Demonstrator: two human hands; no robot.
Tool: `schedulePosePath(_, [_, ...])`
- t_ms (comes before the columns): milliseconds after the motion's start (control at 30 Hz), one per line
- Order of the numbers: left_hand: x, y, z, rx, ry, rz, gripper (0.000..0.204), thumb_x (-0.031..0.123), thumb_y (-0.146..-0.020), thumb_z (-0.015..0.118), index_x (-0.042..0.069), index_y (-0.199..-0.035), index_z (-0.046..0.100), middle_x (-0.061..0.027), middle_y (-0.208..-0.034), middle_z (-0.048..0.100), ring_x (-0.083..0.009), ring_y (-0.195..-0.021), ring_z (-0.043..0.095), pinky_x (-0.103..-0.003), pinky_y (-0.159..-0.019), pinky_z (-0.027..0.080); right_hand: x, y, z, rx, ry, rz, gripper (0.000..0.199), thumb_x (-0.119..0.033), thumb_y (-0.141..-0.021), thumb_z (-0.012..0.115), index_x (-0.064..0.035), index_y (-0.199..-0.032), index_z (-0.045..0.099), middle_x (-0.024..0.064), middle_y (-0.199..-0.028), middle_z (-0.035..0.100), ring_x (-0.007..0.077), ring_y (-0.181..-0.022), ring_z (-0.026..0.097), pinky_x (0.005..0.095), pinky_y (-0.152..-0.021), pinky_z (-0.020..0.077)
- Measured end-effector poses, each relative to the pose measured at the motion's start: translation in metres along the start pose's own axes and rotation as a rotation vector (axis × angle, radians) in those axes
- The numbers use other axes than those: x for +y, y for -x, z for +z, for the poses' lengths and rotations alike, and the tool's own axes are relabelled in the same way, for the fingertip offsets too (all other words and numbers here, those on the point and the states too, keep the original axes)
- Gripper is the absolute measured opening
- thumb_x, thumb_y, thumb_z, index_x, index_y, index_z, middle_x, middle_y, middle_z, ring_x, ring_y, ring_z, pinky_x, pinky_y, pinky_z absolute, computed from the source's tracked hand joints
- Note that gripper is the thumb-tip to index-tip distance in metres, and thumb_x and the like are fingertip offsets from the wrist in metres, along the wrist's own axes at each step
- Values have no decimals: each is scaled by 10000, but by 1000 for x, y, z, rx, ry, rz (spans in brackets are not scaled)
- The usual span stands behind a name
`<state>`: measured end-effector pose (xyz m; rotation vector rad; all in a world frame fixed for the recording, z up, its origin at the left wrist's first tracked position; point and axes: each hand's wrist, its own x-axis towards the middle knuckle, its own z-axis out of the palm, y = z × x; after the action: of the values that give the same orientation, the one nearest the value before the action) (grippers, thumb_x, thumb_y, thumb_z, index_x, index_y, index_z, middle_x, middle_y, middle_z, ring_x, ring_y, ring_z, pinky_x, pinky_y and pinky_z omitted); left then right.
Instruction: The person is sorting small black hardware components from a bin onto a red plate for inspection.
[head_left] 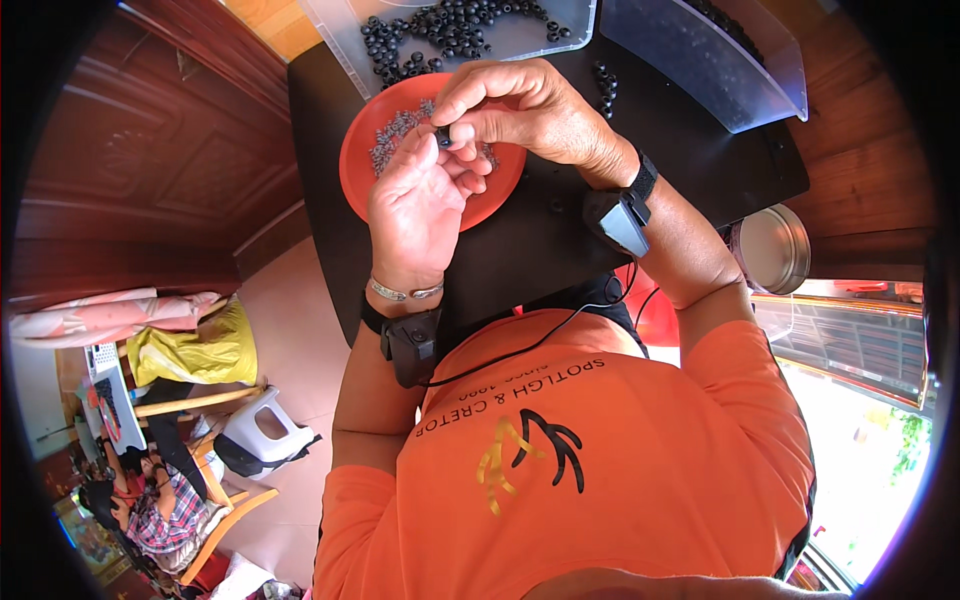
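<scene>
My left hand (415, 205) is turned palm up above a round red plate (354, 178), its thumb and fingers closed around a small black round part (444, 139). From the right, my right hand (545, 110) reaches over, thumb and forefinger pinched at the same part. Fingertips cover much of it, so its shape is only partly visible. Many small grey pieces (393, 140) lie on the plate beneath both hands; their exact kind is too small to tell.
Black round parts (440, 30) fill a clear plastic bin (350, 50) behind the plate. Another translucent bin (700, 70) stands at the far right of the black table (690, 180). Loose black parts (605, 88) lie between them. A round tin (778, 248) is beyond the right edge.
</scene>
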<state>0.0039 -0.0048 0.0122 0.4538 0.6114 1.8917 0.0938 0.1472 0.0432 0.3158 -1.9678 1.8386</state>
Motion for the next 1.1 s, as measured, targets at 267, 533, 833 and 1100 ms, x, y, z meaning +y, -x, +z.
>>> schedulePosePath(267, [1,0,0,8,34,34,208,199,-950,448,86,-1069,577,-85,-972,601,-244,-848,591,-340,-717,468,0,2,8,85,86,23,263,58,-781,682,-25,-1031,659,43,-963,633,106,-864,610,233,-751,519])
schedulePosePath(533, [3,-1,1,7,68,34,210,198,-956,444,90,-1081,574,-82,-1037,589,-239,-865,587,-338,-720,470,-4,2,13,87,45,78,289,70,-776,680,-24,-1048,654,51,-970,629,105,-857,612,214,-721,538])
schedulePosePath(833, [3,-2,-1,21,42,38,212,210,-953,451,88,-1084,564,-71,-1058,584,-191,-923,566,-324,-728,463,7,0,13,82,303,-103,313,-6,-732,747,-44,-1031,661,45,-959,640,132,-875,600,281,-767,507])
schedulePosePath(1100, [3,-3,-4,13,20,50,204,212,-949,455,102,-1081,564,-5,-1031,584,-151,-947,547,-318,-743,446,8,-1,17,153,673,-308,313,-80,-715,762,-68,-1010,659,58,-910,653,213,-851,618,326,-793,479])
